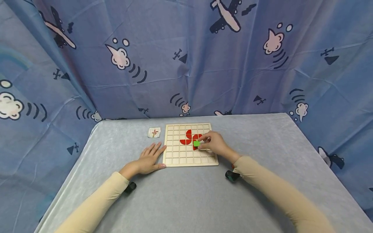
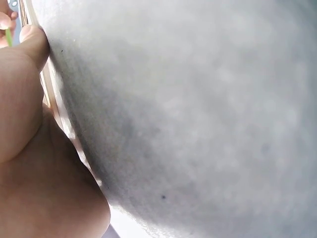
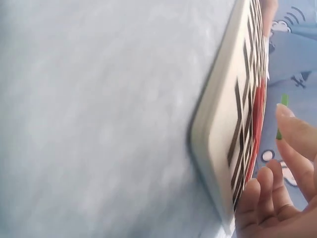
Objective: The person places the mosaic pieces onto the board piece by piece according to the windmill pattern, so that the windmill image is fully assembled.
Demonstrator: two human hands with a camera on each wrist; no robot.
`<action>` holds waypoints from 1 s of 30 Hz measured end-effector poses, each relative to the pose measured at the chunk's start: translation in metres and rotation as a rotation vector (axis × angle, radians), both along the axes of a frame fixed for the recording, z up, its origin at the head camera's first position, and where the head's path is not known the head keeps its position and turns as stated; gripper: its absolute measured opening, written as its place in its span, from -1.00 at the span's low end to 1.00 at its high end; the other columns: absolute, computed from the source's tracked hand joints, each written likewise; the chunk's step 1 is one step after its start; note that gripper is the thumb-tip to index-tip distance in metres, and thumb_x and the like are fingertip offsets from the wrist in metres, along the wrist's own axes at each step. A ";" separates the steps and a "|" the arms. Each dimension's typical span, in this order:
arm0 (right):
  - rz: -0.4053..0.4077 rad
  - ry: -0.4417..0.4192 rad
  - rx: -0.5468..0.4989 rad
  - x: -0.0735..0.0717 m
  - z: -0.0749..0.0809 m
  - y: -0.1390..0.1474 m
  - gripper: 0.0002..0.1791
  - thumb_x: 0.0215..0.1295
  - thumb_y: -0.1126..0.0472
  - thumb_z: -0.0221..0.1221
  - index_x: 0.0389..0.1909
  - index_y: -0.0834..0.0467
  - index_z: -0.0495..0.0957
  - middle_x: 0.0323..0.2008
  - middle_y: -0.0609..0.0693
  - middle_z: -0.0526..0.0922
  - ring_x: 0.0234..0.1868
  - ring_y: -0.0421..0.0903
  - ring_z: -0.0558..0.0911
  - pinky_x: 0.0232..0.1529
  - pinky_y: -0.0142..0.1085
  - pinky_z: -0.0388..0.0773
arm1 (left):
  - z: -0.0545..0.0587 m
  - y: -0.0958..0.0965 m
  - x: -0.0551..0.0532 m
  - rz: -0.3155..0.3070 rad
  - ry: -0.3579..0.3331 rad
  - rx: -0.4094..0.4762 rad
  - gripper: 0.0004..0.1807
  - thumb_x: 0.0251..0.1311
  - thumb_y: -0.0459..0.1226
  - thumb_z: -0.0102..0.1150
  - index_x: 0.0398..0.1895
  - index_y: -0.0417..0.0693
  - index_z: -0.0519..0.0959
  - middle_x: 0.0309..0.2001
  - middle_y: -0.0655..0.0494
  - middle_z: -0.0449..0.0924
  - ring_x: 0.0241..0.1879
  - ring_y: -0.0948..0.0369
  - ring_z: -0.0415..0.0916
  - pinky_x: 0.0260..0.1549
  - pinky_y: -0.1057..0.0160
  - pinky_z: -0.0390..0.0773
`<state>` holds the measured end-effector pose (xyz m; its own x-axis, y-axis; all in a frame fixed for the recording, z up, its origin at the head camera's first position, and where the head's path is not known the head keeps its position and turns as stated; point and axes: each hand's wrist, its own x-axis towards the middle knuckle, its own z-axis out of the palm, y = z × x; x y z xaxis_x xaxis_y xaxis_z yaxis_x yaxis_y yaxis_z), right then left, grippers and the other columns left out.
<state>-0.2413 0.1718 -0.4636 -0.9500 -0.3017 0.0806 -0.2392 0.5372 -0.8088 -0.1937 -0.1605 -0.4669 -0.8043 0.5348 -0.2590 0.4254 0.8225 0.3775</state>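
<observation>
A wooden grid board (image 1: 175, 157) lies on the table, with several red rounded pieces (image 1: 185, 141) set in its middle squares like a pinwheel. My right hand (image 1: 214, 142) pinches a thin green square tile (image 1: 196, 143) between thumb and fingers above the red pieces. In the right wrist view the green tile (image 3: 284, 100) is seen edge-on, apart from the board (image 3: 213, 134). My left hand (image 1: 148, 160) lies flat on the table, fingers spread, its thumb and index fingertip touching the board's left edge. The left thumb (image 2: 34, 42) shows beside that edge in the left wrist view.
A small pattern card (image 1: 154, 132) with a gridded pinwheel picture lies left of the board. Grey cloth covers the table (image 1: 186, 200). A blue printed curtain (image 1: 157, 64) hangs behind and at both sides. Something small and red (image 1: 232, 166) is partly hidden under the right wrist.
</observation>
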 end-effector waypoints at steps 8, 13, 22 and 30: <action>0.001 -0.008 0.027 -0.002 -0.002 -0.021 -0.71 -0.04 0.27 0.51 -0.22 0.15 0.77 -0.28 0.16 0.59 -0.27 -0.07 0.53 -0.18 -0.27 0.50 | -0.001 0.000 0.000 0.002 0.007 -0.009 -0.10 0.42 0.12 -0.03 0.62 -0.01 -0.17 0.62 -0.18 -0.36 0.59 -0.23 -0.41 0.47 -0.35 -0.23; -0.017 0.002 0.072 -0.002 -0.003 -0.027 -0.70 -0.07 0.25 0.54 -0.24 0.14 0.78 -0.34 0.15 0.58 -0.33 -0.11 0.47 -0.25 -0.32 0.42 | 0.001 0.001 0.001 0.008 0.012 -0.018 -0.11 0.42 0.11 -0.04 0.61 -0.02 -0.16 0.62 -0.19 -0.35 0.59 -0.24 -0.39 0.46 -0.36 -0.20; -0.024 0.007 0.106 0.000 -0.004 -0.034 -0.71 -0.09 0.23 0.55 -0.26 0.12 0.78 -0.37 0.08 0.57 -0.35 -0.11 0.37 -0.27 -0.31 0.30 | 0.002 0.001 0.001 0.008 0.018 -0.003 -0.11 0.42 0.11 -0.01 0.61 -0.03 -0.14 0.61 -0.20 -0.33 0.59 -0.25 -0.37 0.46 -0.37 -0.20; -0.047 0.007 0.125 0.001 -0.007 -0.037 -0.70 -0.11 0.23 0.56 -0.27 0.11 0.78 -0.35 0.05 0.59 -0.32 -0.12 0.39 -0.24 -0.33 0.30 | -0.005 -0.002 0.000 0.000 0.012 0.053 -0.08 0.39 0.19 -0.04 0.61 0.02 -0.16 0.61 -0.20 -0.35 0.58 -0.25 -0.41 0.45 -0.38 -0.27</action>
<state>-0.2406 0.1351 -0.4703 -0.9628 -0.2651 0.0518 -0.2169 0.6445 -0.7332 -0.1939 -0.1628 -0.4722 -0.8071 0.5478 -0.2203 0.4303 0.8013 0.4157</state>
